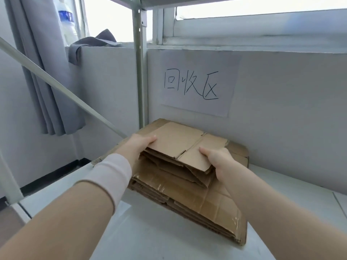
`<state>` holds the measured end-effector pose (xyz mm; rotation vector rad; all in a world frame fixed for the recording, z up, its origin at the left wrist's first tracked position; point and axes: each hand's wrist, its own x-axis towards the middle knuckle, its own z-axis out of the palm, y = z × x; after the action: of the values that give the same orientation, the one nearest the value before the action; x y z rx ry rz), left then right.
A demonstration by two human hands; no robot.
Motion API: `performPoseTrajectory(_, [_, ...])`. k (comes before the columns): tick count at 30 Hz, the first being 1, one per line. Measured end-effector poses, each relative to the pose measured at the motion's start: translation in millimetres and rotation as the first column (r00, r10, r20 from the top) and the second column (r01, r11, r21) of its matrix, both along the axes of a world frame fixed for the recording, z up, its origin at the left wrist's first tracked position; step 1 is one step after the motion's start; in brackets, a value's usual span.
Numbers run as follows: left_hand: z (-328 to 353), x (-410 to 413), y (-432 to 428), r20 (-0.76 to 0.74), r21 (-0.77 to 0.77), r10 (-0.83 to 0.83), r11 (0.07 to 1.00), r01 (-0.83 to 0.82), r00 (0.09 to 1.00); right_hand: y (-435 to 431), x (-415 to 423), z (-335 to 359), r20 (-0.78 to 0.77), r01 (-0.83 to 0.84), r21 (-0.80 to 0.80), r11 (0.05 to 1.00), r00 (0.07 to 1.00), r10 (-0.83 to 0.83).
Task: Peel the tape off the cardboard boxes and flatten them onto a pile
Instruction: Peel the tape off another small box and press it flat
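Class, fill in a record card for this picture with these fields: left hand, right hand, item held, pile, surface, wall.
left hand: grips the flattened box at its left edge, thumb on top
right hand: grips its near right edge, thumb on top
item held: flattened box, over the pile
pile: flattened cardboard, clear tape on one sheet
surface: white table
wall: paper sign with handwritten characters

you're standing at a storeroom's recycling corner: the white paper sign (199,85) handwritten 回收区 on the pale grey wall (281,91), the grey metal rack upright (139,81) and the brown flattened cardboard pile (206,203) show it.
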<state>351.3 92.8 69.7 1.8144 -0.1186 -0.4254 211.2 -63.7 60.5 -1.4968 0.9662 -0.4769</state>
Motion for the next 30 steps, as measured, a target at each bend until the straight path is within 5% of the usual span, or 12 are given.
performPoseTrajectory(4, [-26,1,-1,0.172,0.199,0.009,0.979,-0.044,0.985,2,-4,-22,-0.304,-0.026,-0.334,0.942,0.949,-0.082])
performPoseTrajectory(9, [-36,-18,-16,0.530,0.617,-0.256,0.770,-0.161,0.808,3,-11,-31,-0.280,-0.070,-0.513,0.856,0.956,-0.090])
performPoseTrajectory(12, [-46,-20,-24,0.503,0.702,-0.424,0.709,-0.069,0.753,2,-14,-31,-0.393,-0.181,-0.615,0.768,0.914,-0.099])
performPoseTrajectory(20, [-24,-34,-17,0.482,0.686,-0.525,0.725,0.072,0.701,1,-20,-24,-0.480,-0.331,-0.585,0.741,0.877,0.013])
performPoseTrajectory(23, [-21,-39,-14,0.426,0.707,-0.579,0.693,0.143,0.695,0,-25,-25,-0.494,-0.387,-0.648,0.656,0.869,0.024])
performPoseTrajectory(30, [-39,-40,-26,0.339,0.830,-0.613,0.553,0.080,0.714,-8,-21,-34,-0.657,-0.567,-0.651,0.505,0.754,0.000])
